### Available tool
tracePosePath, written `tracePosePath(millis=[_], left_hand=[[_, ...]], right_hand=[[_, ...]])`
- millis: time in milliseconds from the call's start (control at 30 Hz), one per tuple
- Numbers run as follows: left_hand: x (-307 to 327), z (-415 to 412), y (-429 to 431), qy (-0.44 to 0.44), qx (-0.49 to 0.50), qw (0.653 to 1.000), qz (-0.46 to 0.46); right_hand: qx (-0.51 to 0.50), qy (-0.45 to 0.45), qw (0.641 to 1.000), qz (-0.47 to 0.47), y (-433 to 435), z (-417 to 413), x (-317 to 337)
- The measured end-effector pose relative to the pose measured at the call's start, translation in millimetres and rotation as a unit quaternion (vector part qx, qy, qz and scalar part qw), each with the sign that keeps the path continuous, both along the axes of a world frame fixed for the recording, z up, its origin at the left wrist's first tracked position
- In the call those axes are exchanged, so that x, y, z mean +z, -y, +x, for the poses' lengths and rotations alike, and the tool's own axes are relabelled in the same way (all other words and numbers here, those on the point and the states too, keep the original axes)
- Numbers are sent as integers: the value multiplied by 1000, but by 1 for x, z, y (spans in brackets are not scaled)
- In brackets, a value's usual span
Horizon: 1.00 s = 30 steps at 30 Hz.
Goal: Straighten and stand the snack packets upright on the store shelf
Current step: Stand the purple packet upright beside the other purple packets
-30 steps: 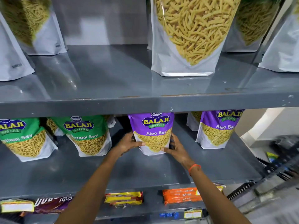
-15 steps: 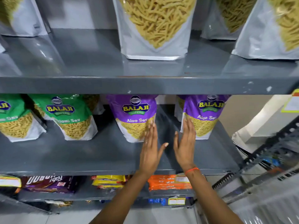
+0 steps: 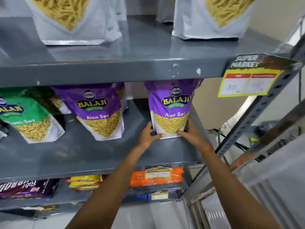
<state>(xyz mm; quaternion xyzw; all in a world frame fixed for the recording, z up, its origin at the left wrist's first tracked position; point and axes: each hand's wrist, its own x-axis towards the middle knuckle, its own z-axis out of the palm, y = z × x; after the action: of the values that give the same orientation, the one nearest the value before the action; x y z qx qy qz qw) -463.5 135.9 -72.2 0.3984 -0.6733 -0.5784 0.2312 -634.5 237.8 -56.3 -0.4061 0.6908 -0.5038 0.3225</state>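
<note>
A purple Aloo Sev packet (image 3: pixel 171 109) stands upright at the right end of the middle grey shelf (image 3: pixel 82 156). My left hand (image 3: pixel 148 135) grips its lower left corner and my right hand (image 3: pixel 191 133) grips its lower right corner, thumbs on the front. A second purple Aloo Sev packet (image 3: pixel 100 113) leans a little to its left, untouched. Further left stands a green sev packet (image 3: pixel 31 119), tilted, with another packet partly hidden behind it.
Large white sev pouches (image 3: pixel 72 20) (image 3: pixel 212 17) stand on the upper shelf. A yellow price tag (image 3: pixel 249 80) hangs at that shelf's right edge beside the perforated upright post (image 3: pixel 257 111). Orange (image 3: pixel 156 176), yellow (image 3: pixel 85 181) and purple (image 3: pixel 28 188) packs lie on the lower shelf.
Both hands left the middle purple packet, moved right, and took hold of the right-hand purple packet at its base. The view shifted right and closer.
</note>
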Motion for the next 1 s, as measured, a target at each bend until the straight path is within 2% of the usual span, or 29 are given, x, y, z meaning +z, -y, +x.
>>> tracePosePath(millis=[300, 900, 933, 1000], left_hand=[[-15, 36, -88, 34, -1, 998, -47], [0, 37, -96, 48, -51, 996, -51], [0, 40, -97, 45, -56, 996, -53], [1, 47, -96, 33, -51, 996, -70]], right_hand=[[38, -9, 999, 25, -83, 22, 1], [-2, 17, 998, 62, -95, 39, 14], [-27, 18, 999, 43, -96, 47, 19], [-145, -14, 989, -12, -96, 71, 26]])
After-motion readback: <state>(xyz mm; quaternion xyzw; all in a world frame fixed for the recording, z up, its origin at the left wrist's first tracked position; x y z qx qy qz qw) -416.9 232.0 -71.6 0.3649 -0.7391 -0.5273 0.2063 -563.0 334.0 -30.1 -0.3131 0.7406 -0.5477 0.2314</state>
